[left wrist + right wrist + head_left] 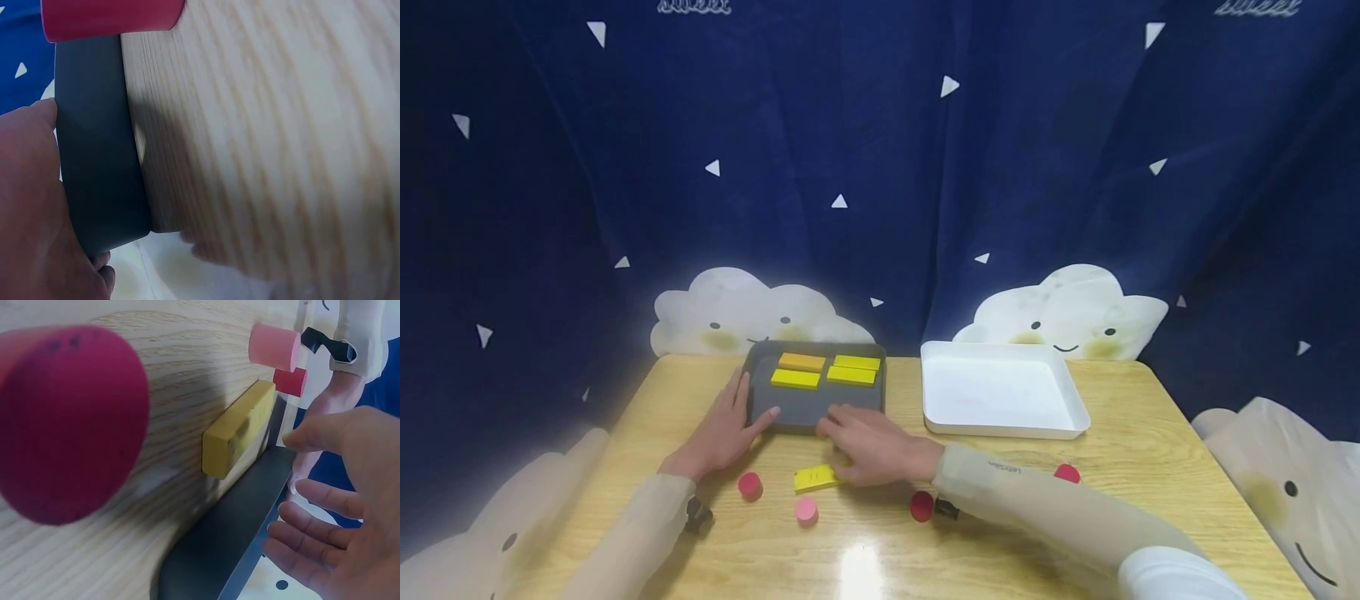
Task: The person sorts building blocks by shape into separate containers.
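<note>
My left hand (718, 429) rests at the front-left corner of a dark grey tray (801, 410), fingers along its left side and thumb over the front rim. Inside that tray lie an orange block (802, 362) and several yellow blocks (795, 379). On the table in front of it lies another yellow block (240, 428) with small dark marks. Over this block's right end in the head view hovers my right hand (876, 446). In the right wrist view its thumb and fingers are spread apart, with nothing between them.
A white tray (1000, 392) stands at the back right. Along the front are a red cylinder (749, 486), a pink cylinder (806, 511) and a darker red cylinder (922, 506). One more red cylinder (1067, 473) sits behind my right forearm. A blue curtain (895, 208) hangs beyond the table.
</note>
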The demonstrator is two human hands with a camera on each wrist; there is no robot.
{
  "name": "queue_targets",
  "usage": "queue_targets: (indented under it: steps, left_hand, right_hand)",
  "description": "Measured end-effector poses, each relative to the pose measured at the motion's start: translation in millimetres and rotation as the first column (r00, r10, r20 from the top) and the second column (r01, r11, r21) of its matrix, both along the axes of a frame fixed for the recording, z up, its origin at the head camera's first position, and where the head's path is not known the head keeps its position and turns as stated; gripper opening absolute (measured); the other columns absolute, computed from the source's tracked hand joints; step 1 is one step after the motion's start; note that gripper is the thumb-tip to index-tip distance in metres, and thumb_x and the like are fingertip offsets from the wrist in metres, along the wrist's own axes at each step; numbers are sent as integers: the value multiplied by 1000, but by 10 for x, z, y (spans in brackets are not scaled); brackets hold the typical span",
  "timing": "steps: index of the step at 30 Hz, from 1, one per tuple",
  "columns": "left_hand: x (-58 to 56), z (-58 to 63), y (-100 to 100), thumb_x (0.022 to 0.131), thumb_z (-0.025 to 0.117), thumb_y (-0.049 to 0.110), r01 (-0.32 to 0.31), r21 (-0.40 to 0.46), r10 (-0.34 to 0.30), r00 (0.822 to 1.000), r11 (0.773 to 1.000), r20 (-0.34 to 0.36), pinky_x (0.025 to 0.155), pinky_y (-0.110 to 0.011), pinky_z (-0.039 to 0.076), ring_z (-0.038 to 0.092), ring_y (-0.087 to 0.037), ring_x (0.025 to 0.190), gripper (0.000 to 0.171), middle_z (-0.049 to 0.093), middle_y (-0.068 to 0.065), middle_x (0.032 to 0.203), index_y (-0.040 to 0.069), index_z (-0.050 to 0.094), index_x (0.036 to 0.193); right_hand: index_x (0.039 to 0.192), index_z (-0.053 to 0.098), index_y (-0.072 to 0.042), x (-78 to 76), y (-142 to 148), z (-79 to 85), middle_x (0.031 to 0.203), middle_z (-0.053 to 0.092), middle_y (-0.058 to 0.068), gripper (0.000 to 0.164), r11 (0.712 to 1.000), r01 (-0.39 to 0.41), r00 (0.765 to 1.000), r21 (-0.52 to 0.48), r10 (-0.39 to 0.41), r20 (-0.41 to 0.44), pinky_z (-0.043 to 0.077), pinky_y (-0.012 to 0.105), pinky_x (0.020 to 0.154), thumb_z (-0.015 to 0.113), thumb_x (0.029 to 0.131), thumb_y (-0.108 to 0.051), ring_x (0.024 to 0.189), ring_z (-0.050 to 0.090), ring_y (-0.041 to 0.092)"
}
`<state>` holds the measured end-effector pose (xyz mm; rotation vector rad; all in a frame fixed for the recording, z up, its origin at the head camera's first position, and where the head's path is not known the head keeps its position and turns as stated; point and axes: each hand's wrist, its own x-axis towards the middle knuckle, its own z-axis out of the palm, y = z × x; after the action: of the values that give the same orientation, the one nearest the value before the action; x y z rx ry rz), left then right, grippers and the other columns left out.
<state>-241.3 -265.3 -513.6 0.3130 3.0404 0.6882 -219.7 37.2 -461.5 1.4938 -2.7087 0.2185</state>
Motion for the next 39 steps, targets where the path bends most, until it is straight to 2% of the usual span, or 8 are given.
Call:
queue_targets:
  steps: [2, 4, 7, 9, 11, 14, 25, 39]
  left_hand:
    - [-1, 2, 2, 108, 50, 64, 0, -4, 0, 1000, 1000, 0, 129, -65, 16, 9, -52, 162, 104, -1, -30, 177, -8, 4, 168]
    - [2, 4, 4, 108, 50, 63, 1, -6, -1, 1000, 1000, 3, 129, -65, 16, 9, -52, 162, 104, -1, -30, 177, -8, 4, 168]
    - [3, 8, 7, 108, 50, 63, 2, -8, -2, 1000, 1000, 6, 129, -65, 16, 9, -52, 162, 104, -1, -30, 177, -8, 4, 168]
    - [0, 12, 8, 108, 50, 63, 2, -7, -2, 1000, 1000, 7, 129, -65, 16, 9, -52, 162, 104, -2, -30, 177, -8, 5, 168]
    - [-7, 15, 8, 108, 50, 63, 0, -7, 1, 1000, 1000, 7, 129, -65, 16, 9, -52, 162, 103, -2, -29, 177, -8, 5, 168]
    - [-15, 15, 5, 108, 51, 63, -2, -11, 2, 1000, 1000, 7, 129, -66, 16, 9, -52, 162, 103, -2, -29, 177, -8, 5, 168]
    - [-4, -21, -5, 108, 49, 65, 4, -16, -4, 1000, 1000, 7, 129, -66, 16, 9, -52, 162, 104, -2, -29, 177, -7, 5, 168]
    - [0, -2, 1, 109, 50, 62, 6, -18, -6, 1000, 1000, 1, 129, -65, 16, 8, -52, 162, 102, -3, -30, 177, -8, 5, 168]
  right_hand:
    - [131, 66, -12, 8, -11, -12, 110, 58, -4, 41, 1000, -1, 1000, 6, 1, -6, 49, 17, 78, 78, 95, -26, 89, 51, 8]
    - [132, 66, -12, 14, -22, -25, 110, 59, -3, 42, 1000, 1, 1000, 13, -1, -14, 54, 21, 91, 78, 96, -28, 90, 52, 8]
    - [133, 65, -13, 22, -36, -39, 111, 58, -4, 43, 1000, 4, 1000, 18, -4, -13, 55, 26, 98, 78, 96, -29, 92, 53, 8]
    - [133, 64, -13, 19, -46, -52, 111, 58, -4, 43, 1000, 6, 1000, 22, -6, -7, 55, 24, 95, 78, 96, -29, 92, 52, 8]
    - [133, 64, -14, 14, -55, -62, 111, 57, -4, 43, 1000, 8, 1000, 29, -8, 2, 52, 19, 82, 78, 95, -28, 92, 52, 8]
    - [133, 63, -14, 7, -69, -72, 112, 57, -4, 43, 999, 13, 1000, 43, -14, 18, 47, 17, 75, 79, 95, -28, 92, 51, 8]
    - [130, 63, -15, -23, -124, -171, 108, 55, -5, 42, 998, 18, 1000, 62, -17, -3, 42, 15, 69, 79, 94, -30, 91, 49, 9]
    - [123, 64, -13, 2, -190, -196, 102, 53, -5, 32, 996, -35, 997, 83, 40, -63, 40, 16, 68, 76, 96, -25, 86, 47, 10]
